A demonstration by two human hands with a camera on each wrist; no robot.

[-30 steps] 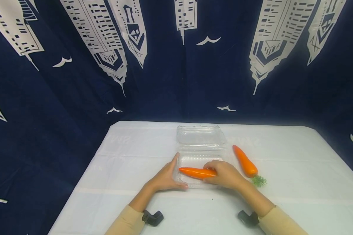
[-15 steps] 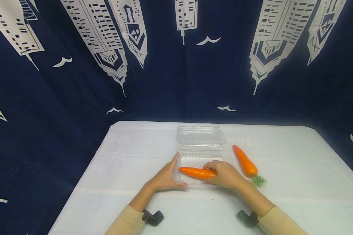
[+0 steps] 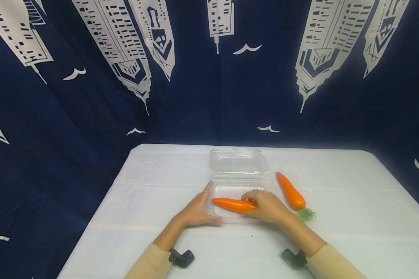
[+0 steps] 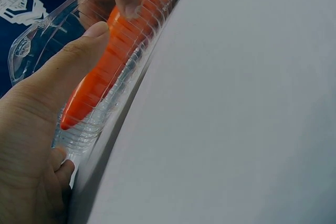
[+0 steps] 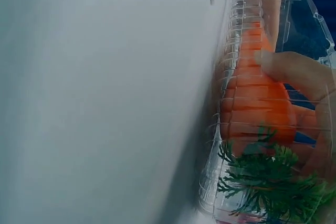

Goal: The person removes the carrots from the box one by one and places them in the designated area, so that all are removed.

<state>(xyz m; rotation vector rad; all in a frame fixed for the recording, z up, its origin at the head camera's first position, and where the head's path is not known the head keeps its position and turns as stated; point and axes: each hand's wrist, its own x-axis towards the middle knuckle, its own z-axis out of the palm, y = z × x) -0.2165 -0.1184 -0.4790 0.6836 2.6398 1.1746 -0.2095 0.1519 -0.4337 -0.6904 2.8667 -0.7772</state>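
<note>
A clear plastic clamshell container (image 3: 230,190) lies unfolded on the table, its lid (image 3: 238,161) tipped back at the far side. My left hand (image 3: 197,209) holds the container's left end, thumb along the front wall and fingers along the side. Inside the tray, a carrot (image 3: 228,204) lies crosswise with its tip to the left. My right hand (image 3: 265,207) grips the carrot's thick end; its green leaves (image 5: 273,182) show through the plastic in the right wrist view. The head view hides those leaves behind the hand.
A second carrot (image 3: 290,190) with a green leafy top (image 3: 307,214) lies right of the container, close to my right forearm. The white-covered table (image 3: 153,193) ends against a dark blue curtain (image 3: 202,100) printed with white buildings.
</note>
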